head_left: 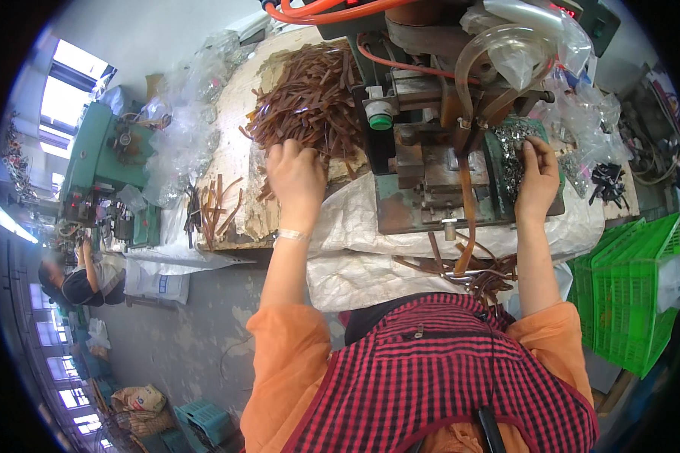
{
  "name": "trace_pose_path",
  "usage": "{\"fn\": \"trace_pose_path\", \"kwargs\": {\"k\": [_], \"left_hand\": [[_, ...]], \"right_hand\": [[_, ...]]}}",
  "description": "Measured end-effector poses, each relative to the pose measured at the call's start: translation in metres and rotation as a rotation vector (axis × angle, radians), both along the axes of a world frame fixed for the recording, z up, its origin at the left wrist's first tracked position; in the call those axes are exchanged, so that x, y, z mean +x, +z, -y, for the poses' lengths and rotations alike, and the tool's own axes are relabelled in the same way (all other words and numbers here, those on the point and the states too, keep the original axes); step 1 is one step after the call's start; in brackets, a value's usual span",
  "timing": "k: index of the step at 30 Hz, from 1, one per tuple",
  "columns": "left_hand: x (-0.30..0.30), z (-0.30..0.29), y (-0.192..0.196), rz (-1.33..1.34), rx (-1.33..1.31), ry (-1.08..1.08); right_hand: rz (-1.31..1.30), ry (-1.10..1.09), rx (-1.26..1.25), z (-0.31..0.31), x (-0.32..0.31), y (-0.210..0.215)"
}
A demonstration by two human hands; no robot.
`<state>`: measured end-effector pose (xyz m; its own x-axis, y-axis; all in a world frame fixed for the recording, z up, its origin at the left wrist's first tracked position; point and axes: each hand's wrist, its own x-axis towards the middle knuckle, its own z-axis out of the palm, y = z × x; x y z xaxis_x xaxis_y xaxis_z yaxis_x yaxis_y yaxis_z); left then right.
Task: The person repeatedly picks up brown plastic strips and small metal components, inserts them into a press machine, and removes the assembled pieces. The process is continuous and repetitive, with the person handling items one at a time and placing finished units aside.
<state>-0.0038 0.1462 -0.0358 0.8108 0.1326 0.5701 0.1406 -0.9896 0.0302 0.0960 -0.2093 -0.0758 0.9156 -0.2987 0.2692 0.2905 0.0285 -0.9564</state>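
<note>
My left hand (296,185) rests at the near edge of a heap of brown strips (306,94), its fingers curled down into them. What those fingers hold is hidden. On the right, my right hand (538,181) is beside a pile of small shiny metal pieces (508,155) on the green machine bed. Its thumb and fingers are drawn together, and anything between them is too small to make out. Between my hands stands a press machine (446,170). A brown strip (468,200) hangs from its middle over the front edge.
More brown strips (480,273) lie on white sheeting (355,279) near my lap. A green button (380,121) faces me on the machine. Green crates (631,291) stand at the right, plastic bags (193,124) at the left. Another person (83,275) works farther left.
</note>
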Motion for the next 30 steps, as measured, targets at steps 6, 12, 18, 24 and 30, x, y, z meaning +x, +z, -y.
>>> {"fn": "trace_pose_path", "kwargs": {"k": [6,12,18,24,30], "left_hand": [[0.043,-0.007,-0.067,-0.266,0.144,0.296],[-0.015,-0.030,-0.027,-0.489,-0.331,0.117],[-0.041,-0.004,0.022,-0.160,-0.915,0.004],[-0.029,0.030,-0.020,0.031,-1.302,-0.169],[-0.019,0.082,0.032,0.491,-1.210,-0.380]], "right_hand": [[0.059,-0.025,-0.156,0.024,-0.011,0.001],[-0.003,-0.165,-0.356,0.089,-0.054,-0.005],[0.068,0.117,-0.371,0.032,-0.072,0.066],[0.135,0.265,-0.116,-0.064,-0.041,0.065],[0.083,0.258,0.088,-0.066,-0.052,0.065]]}}
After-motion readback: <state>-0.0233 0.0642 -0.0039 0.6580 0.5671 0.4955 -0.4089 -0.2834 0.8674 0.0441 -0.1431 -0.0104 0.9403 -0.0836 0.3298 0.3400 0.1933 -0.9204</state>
